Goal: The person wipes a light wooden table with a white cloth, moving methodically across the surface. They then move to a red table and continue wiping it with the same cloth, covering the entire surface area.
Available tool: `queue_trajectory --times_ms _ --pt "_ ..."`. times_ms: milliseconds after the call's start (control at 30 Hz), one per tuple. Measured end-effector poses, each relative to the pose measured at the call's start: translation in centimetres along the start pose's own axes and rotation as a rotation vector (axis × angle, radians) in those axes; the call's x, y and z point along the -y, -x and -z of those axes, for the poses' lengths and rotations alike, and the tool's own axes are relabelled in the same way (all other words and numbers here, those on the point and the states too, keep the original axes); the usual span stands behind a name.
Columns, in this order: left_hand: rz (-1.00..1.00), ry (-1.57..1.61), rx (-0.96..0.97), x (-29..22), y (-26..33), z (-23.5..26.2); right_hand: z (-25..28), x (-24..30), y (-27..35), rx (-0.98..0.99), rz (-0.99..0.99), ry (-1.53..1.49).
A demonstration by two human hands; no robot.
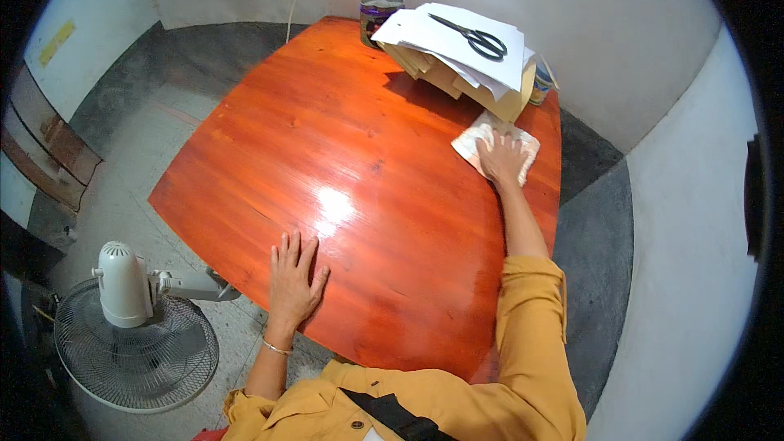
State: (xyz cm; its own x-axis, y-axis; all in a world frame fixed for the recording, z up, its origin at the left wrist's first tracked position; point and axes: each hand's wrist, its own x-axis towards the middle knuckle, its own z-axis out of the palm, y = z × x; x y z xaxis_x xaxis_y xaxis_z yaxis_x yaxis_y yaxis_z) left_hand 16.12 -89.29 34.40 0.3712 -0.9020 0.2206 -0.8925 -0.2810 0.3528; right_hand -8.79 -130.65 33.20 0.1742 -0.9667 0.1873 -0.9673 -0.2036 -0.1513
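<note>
- Wiping looks under way, I'd judge: the right hand (502,157) lies on a pale cloth (469,144) toward the far right of the table (269,139), fingers spread, seemingly pressing rather than gripping.
- The left hand (296,282) rests palm down on the tabletop by the near left edge, fingers loosely extended, holding nothing.
- How much is done I can't tell (that shine could be damp or just varnish).
- The part beneath the paper stack (408,28), just beyond the cloth, is probably left to do.
- Black scissors (474,37) lie on that stack, which sits between a tin (376,10) and a can (540,88).
- Left of the table is a fan (139,351).
</note>
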Motion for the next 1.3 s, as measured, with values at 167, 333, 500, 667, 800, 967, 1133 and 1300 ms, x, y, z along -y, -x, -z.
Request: queue_trajectory --times_ms 167,333,500,667,800,967,1133,1300 --pt "-0.005 0.004 -0.011 0.0 -0.2 0.4 -1.0 10.2 -2.7 0.065 0.111 -0.03" --pt "-0.015 0.021 -0.021 0.2 -0.3 -0.2 -3.7 15.5 2.3 0.01 0.706 -0.104" --pt "0.02 0.078 -0.045 0.9 0.5 0.1 2.3 11.5 18.3 0.184 1.286 -0.302" --pt "0.02 0.05 -0.023 0.2 0.5 0.3 4.6 2.6 20.3 0.243 1.143 -0.311" --pt "0.014 0.06 -0.007 0.2 0.2 0.5 1.7 -1.0 11.4 -0.002 0.667 -0.205" --pt "-0.004 0.118 -0.031 0.6 -0.1 0.3 -0.6 6.1 4.3 0.03 0.324 -0.022" --pt "0.005 0.191 -0.099 1.7 0.4 -0.2 -0.1 17.4 14.1 0.133 0.955 -0.204" --pt "0.027 0.225 -0.121 2.0 1.0 -0.2 3.6 13.1 23.4 0.329 1.343 -0.382"
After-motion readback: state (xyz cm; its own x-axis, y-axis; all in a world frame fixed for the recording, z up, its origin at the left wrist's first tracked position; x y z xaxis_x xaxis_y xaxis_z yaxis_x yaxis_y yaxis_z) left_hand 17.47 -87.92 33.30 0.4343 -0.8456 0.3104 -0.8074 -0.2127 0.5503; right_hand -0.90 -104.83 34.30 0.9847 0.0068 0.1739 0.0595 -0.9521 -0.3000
